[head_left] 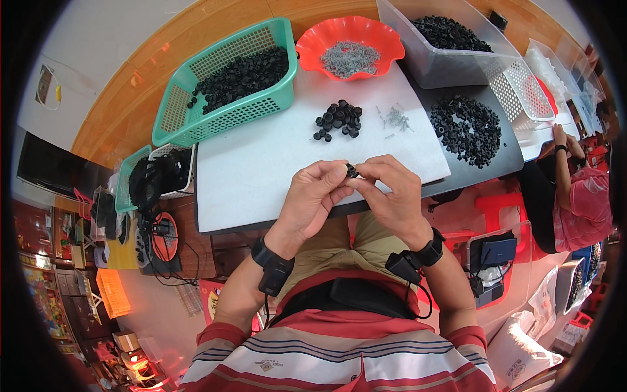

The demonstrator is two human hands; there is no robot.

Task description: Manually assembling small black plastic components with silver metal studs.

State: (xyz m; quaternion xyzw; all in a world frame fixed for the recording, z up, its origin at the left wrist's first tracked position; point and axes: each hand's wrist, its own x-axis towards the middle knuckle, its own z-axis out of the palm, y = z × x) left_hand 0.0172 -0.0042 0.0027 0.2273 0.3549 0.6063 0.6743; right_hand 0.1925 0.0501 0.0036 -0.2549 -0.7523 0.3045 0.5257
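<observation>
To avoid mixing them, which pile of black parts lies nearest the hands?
The small pile on the white mat; the larger ones lie farther away, in the green basket and clear bin and on the dark board.

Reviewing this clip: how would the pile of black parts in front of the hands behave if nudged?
The pile of black parts would probably scatter easily, since the pieces lie loose. Rounded outlines suggest some might roll across the flat white sheet. Each piece is likely light, being so small.

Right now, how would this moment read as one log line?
left hand: holding small black part | right hand: holding same part | white sheet: loose black pieces, silvery pieces
</observation>
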